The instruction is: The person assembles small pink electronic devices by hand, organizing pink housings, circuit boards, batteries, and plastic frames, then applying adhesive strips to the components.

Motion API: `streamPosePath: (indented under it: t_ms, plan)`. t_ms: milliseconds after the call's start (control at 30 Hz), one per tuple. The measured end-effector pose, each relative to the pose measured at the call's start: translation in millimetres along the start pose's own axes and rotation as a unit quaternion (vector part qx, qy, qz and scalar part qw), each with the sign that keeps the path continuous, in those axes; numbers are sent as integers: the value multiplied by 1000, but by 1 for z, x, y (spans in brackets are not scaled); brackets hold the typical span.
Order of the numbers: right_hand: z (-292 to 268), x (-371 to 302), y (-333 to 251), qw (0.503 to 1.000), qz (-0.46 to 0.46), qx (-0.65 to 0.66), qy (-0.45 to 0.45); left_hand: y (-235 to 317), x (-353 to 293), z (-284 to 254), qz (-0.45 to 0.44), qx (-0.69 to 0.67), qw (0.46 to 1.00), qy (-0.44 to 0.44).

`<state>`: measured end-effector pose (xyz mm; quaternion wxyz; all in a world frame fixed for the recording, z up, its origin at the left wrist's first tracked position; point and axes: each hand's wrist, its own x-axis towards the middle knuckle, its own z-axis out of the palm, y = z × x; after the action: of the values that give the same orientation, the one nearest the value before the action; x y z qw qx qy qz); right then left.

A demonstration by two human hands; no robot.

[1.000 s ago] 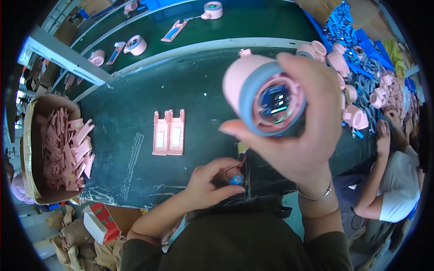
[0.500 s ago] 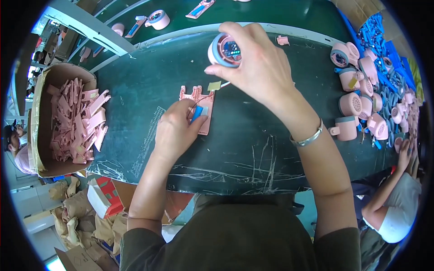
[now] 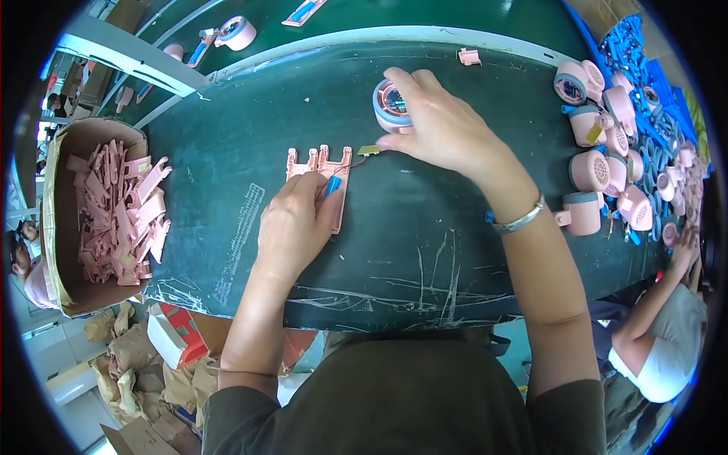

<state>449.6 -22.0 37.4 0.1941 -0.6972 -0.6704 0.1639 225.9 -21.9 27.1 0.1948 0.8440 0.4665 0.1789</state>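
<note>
Left hand [image 3: 292, 216]: thumb and fingers pinching blue cell [image 3: 333, 186], this hand the nearer; long axis slanting away rightward, near the line of the pink trays [image 3: 338, 168] below those fingers. Rightward: red wire [image 3: 356, 162]; yellow tag [image 3: 368, 150], beside the right thumb. Right hand [image 3: 453, 127]: fingers grasping pink round housing [image 3: 386, 114]. Beneath both: scratched green bench [image 3: 379, 235]. Well left of fingers, carton [image 3: 53, 227]; well right, heaped housings [image 3: 584, 171].
</note>
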Motion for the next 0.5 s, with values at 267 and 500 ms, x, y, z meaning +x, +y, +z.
streamPosePath:
  t_ms: [267, 500]
  plan:
    - [6, 5, 24, 987, -86, 139, 10, 1, 0, -3, -4, 58, 998, -34]
    - [-19, -13, 8, 937, -144, 295, 122, 21, 30, -16, 191, -92, 975, 72]
